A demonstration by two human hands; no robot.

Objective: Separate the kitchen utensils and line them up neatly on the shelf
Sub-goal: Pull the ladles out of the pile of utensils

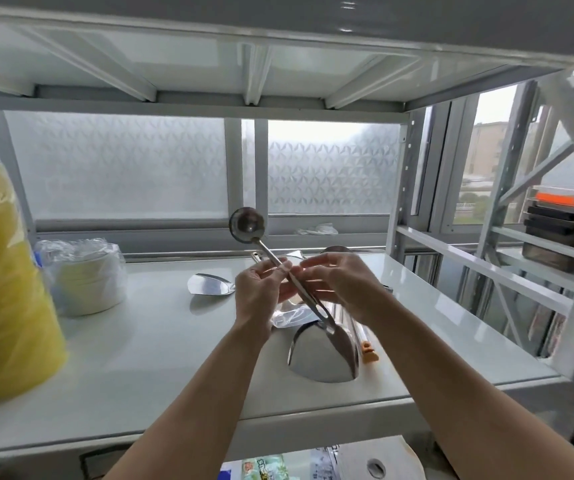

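Observation:
Both hands hold a bundle of steel utensils above the white shelf (pixel 140 341). A ladle (pixel 246 224) points up and away, its bowl raised at the back. My left hand (pixel 261 289) grips the handles from the left. My right hand (pixel 341 282) pinches the handles from the right, where clear plastic wrap (pixel 292 317) clings to them. A wide spatula blade (pixel 323 355) hangs at the near end, resting on the shelf. Another steel spatula blade (pixel 211 285) lies flat on the shelf behind my left hand. A further steel utensil bowl (pixel 336 250) peeks out behind my right hand.
A tall yellow wrapped roll (pixel 4 282) stands at the left. Beside it sits a bagged stack of paper bowls (pixel 84 275). A clear roll with an orange end (pixel 365 344) lies right of the spatula. Shelf uprights (pixel 399 188) and dark boxes (pixel 559 233) stand at the right.

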